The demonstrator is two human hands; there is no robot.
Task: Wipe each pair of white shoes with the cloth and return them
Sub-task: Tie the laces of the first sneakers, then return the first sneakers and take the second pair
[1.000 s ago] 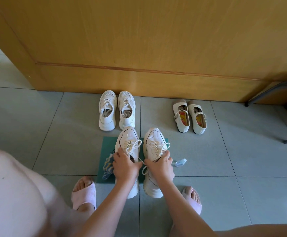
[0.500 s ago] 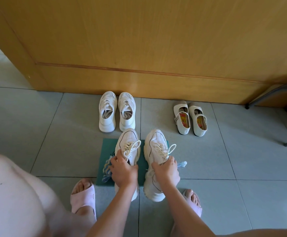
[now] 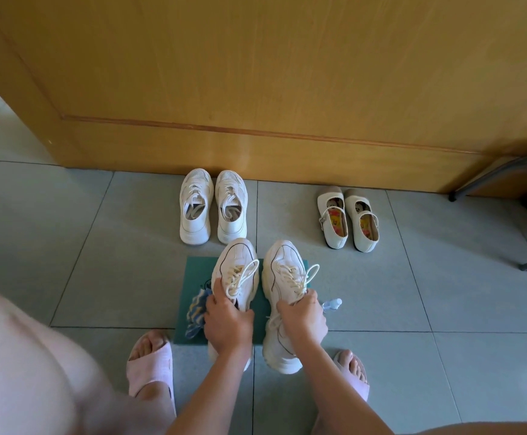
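Note:
My left hand grips the left chunky white laced sneaker at its opening. My right hand grips the matching right sneaker the same way. Both sneakers point toward the door, over a green mat. A blue, yellow and white cloth lies crumpled on the mat just left of my left hand. A second pair of white sneakers stands by the door, and a pair of white strap shoes stands to its right.
A wooden door closes the far side. A small clear spray bottle lies on the tiles beside my right hand. My feet in pink slippers flank the mat. Dark metal furniture legs stand at far right.
Both hands have drawn the two sneakers slightly apart and a little toward me, and the camera has tilted slightly down. The other pairs have not moved.

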